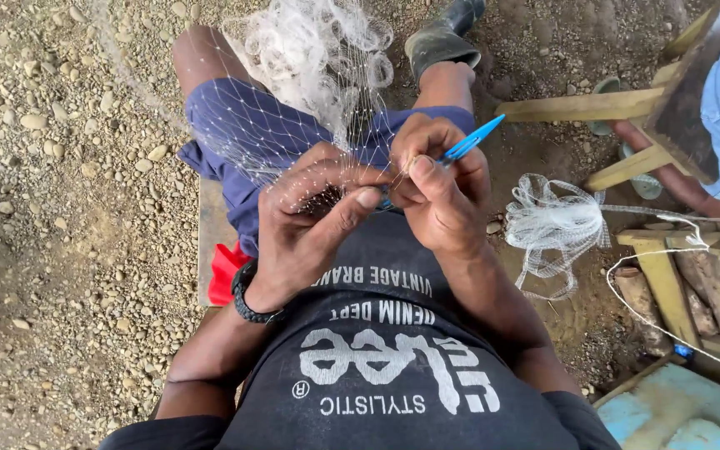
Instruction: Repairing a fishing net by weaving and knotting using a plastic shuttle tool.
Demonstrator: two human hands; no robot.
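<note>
A seated person's left hand (310, 221) is pinching white fishing net (310, 100) taut while the right hand (439, 187) is gripping a blue netting needle (470, 140), mid-knot, apparently needing a careful pull through the mesh.

A black rubber boot (443, 35) is standing on the gravel ground (60, 167) at the top. A red cloth (223, 271) is peeking out beside the wooden bench (210, 225). To the right, a wooden frame (627, 104) is leaning, and a loose bundle of white mesh (556, 221) is lying near weathered planks (710, 283), with a light-blue board (677, 412) showing in the corner.
</note>
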